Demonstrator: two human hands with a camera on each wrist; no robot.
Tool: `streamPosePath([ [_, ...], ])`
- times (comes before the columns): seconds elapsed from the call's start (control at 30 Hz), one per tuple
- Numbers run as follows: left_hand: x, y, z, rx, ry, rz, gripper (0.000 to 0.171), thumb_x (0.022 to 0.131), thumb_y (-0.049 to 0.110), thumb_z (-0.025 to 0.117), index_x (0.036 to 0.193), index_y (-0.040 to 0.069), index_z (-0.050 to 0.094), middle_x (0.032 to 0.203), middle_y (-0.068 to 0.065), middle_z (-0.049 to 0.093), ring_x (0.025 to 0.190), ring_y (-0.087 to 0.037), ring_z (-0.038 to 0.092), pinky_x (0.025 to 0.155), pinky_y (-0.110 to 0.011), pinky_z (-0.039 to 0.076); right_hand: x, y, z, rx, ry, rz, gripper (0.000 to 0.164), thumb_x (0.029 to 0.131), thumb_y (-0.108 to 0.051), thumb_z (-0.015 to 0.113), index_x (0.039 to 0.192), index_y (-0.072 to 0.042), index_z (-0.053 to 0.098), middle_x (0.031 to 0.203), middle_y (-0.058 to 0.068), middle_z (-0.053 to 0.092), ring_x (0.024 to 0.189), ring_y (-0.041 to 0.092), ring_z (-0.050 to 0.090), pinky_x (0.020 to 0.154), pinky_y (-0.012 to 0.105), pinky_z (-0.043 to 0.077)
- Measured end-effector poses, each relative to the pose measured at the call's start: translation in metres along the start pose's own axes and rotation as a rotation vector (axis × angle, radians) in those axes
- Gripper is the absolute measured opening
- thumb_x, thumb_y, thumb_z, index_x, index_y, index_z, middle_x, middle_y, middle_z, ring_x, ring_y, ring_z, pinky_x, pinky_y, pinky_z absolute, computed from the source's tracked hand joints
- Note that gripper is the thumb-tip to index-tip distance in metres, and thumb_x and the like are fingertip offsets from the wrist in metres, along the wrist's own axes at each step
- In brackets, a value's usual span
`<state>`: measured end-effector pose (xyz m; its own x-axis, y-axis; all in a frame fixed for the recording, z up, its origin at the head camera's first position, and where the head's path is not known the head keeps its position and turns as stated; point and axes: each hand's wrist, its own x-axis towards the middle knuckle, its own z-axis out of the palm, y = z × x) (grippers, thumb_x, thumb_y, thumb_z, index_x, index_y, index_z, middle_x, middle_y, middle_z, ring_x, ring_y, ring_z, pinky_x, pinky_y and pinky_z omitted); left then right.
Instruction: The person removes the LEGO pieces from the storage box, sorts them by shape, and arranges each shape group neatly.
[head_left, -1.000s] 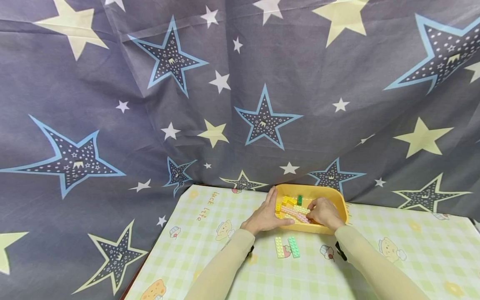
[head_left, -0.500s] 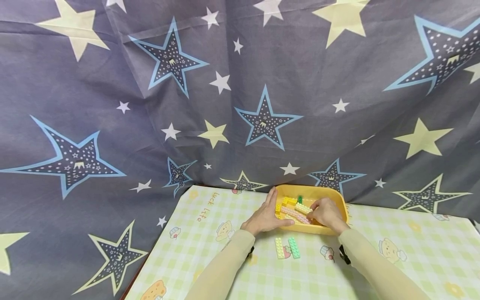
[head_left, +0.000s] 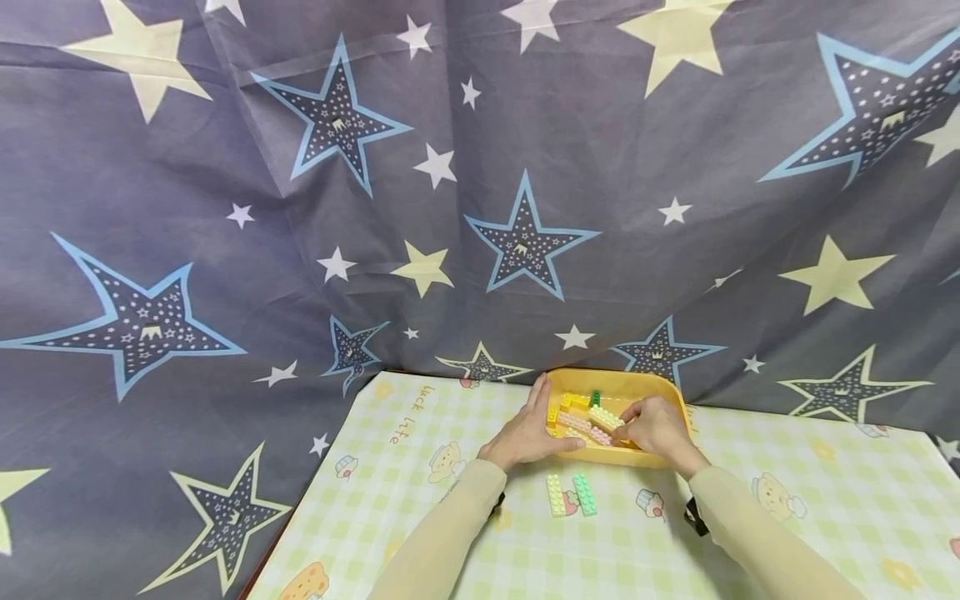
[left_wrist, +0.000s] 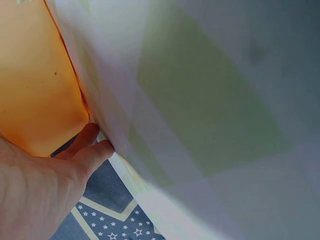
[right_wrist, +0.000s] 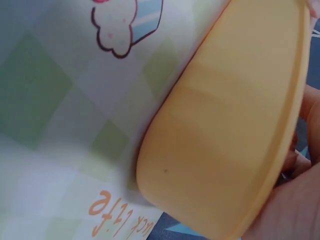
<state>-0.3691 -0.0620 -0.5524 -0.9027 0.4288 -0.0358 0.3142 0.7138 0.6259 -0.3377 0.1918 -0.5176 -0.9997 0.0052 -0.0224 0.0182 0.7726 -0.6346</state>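
A yellow plastic bin (head_left: 615,456) stands at the back of the table and holds several toy building bricks. My left hand (head_left: 521,433) rests against its left end, fingers extended along the outside and thumb on the front rim. In the left wrist view, two fingers (left_wrist: 87,142) reach down beside the bin's base. Inside the bin, my right hand (head_left: 657,429) pinches the right end of a pale yellow brick (head_left: 605,417). Pink bricks (head_left: 574,422), yellow bricks (head_left: 568,402) and a dark green brick (head_left: 596,398) lie around it. In the right wrist view, the bin wall (right_wrist: 215,125) hides the fingertips.
In front of the bin, a pale yellow brick (head_left: 555,496) and a mint green brick (head_left: 584,494) lie side by side on the checked tablecloth (head_left: 600,558). A grey star-patterned curtain (head_left: 420,208) hangs directly behind the table.
The pale yellow brick at my right fingertips has turned slightly in the bin. My right wrist has shifted a little to the right. My left hand keeps its place.
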Motion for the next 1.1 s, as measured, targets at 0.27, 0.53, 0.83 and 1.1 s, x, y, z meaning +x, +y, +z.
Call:
streamPosePath([
  [0.27,-0.001,-0.001,0.0,-0.013,-0.002,0.007,0.13,0.09,0.067,0.08,0.178,0.015,-0.001,0.188,0.0,-0.008,0.167,-0.039,0.033,0.128,-0.055,0.044,-0.013,-0.007,-0.006,0.09,0.004,0.052,0.023,0.083,-0.014,0.091,0.097,0.002,0.082,0.099,0.015,0.081,0.077,0.019,0.06,0.065,0.027,0.047],
  [0.53,-0.001,0.0,-0.002,-0.01,0.003,0.015,0.131,0.09,0.066,0.081,0.177,0.014,-0.001,0.188,0.001,-0.008,0.167,-0.038,0.032,0.129,-0.053,0.043,-0.026,-0.012,-0.013,0.176,-0.006,0.109,0.026,0.083,-0.016,0.091,0.1,0.001,0.081,0.104,0.015,0.079,0.078,0.02,0.06,0.066,0.028,0.049],
  [0.83,-0.001,0.0,0.0,-0.004,-0.002,0.014,0.129,0.091,0.065,0.079,0.177,0.014,-0.002,0.188,0.0,-0.009,0.167,-0.039,0.033,0.129,-0.052,0.044,-0.046,-0.018,-0.019,0.215,0.007,0.094,0.024,0.084,-0.017,0.091,0.099,-0.001,0.082,0.103,0.015,0.079,0.077,0.018,0.056,0.062,0.028,0.046],
  [1.1,-0.002,0.001,-0.001,-0.014,-0.008,0.003,0.129,0.091,0.063,0.081,0.178,0.016,-0.002,0.188,0.002,-0.009,0.166,-0.039,0.033,0.128,-0.053,0.044,-0.067,-0.022,-0.019,0.19,-0.004,0.09,0.021,0.082,-0.018,0.092,0.097,-0.005,0.084,0.103,0.011,0.081,0.084,0.019,0.061,0.071,0.029,0.048],
])
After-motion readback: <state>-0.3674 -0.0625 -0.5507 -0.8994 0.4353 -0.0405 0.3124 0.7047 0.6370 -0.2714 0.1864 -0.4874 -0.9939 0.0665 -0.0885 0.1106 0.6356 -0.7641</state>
